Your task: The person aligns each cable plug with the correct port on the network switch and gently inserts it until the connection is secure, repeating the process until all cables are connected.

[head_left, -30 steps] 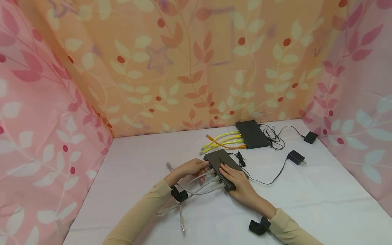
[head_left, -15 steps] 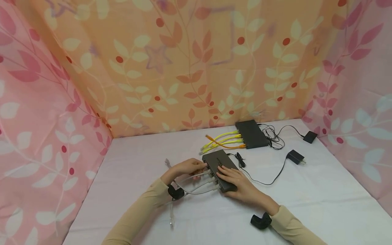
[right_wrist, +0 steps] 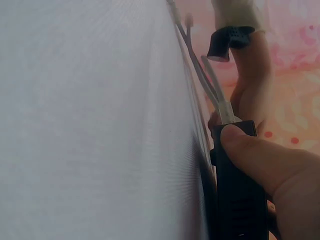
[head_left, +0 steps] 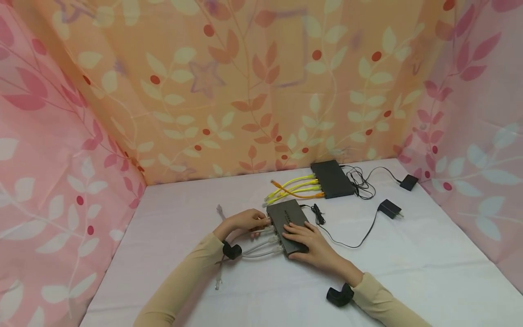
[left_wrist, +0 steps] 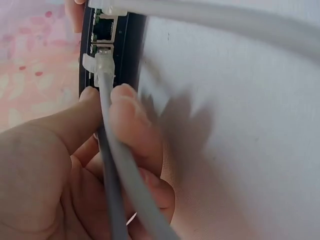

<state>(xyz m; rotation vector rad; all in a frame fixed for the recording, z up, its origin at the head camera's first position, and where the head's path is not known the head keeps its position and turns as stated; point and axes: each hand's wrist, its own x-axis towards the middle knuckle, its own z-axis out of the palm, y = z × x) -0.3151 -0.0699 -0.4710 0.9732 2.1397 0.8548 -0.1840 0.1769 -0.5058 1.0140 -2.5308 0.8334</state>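
Note:
In the head view, a dark grey network switch (head_left: 291,227) lies in the middle of the table. Several grey network cables (head_left: 257,249) run from ports on its left side. My right hand (head_left: 314,247) holds the switch, fingers spread over its top; the right wrist view has the thumb (right_wrist: 240,145) against its near end. With thumb and fingers, my left hand (head_left: 247,221) pinches a grey network cable (left_wrist: 114,195) at the port side. Its plug is hidden behind those fingers. Beside it, a clear plug (left_wrist: 104,64) sits in a port, and an open port (left_wrist: 105,29) shows above.
Behind stands a black switch (head_left: 333,179) with several yellow and orange cables (head_left: 296,186) on its left. Two black power adapters (head_left: 390,209) (head_left: 408,182) lie to the right on thin cords. Loose grey cable plugs (head_left: 218,284) lie left of the hands. Patterned curtains (head_left: 261,91) enclose the table.
The grey switch has shifted a little to the left together with both hands. The loose cable ends near the left forearm have swung left. My left hand stays at the port side.

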